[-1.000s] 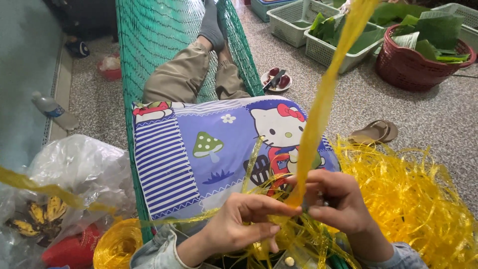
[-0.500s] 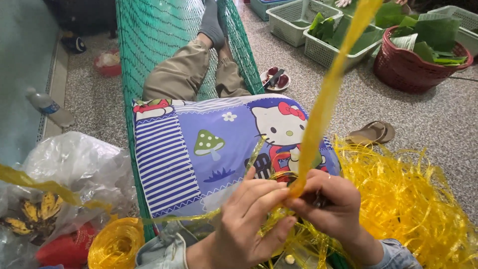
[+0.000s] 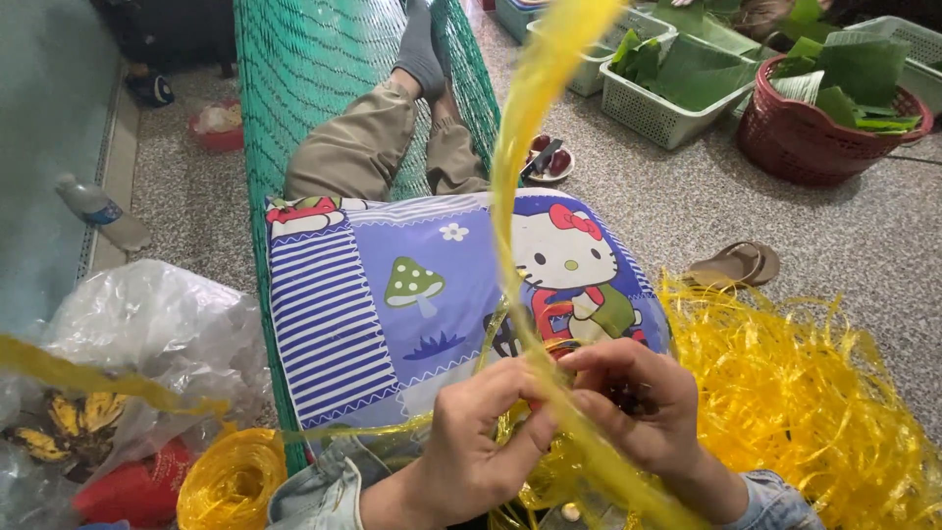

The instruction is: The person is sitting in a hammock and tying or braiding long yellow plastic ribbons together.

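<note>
Head view, looking down a green hammock (image 3: 324, 69) that runs away from the viewer, with one pair of legs (image 3: 378, 147) stretched along it.

One printed pillow (image 3: 392, 304) lies across the hammock, just beyond the hands.

One loose heap of yellow strips (image 3: 814, 402) lies on the floor to the right, near the right hand.

One clear bag (image 3: 147, 344) sits to the left, with one yellow spool (image 3: 231, 481) below it.

Beyond, on the floor: two pale crates (image 3: 657, 113) and one red basket (image 3: 814, 147), all holding green leaves; one sandal (image 3: 736, 265); one bottle (image 3: 103, 211).

One yellow strip (image 3: 535, 128), the thing in hand, has its long axis rising from the hands up and away toward the top edge, leaning slightly right. It passes down between the two hands and on toward the bottom edge.

Left hand (image 3: 481, 442) and right hand (image 3: 628, 402) are close together, fingertips nearly meeting, both pinching the strip at the pillow's near edge. The two grips are about equally near; whether they also hold a small dark object between them cannot be told.
</note>
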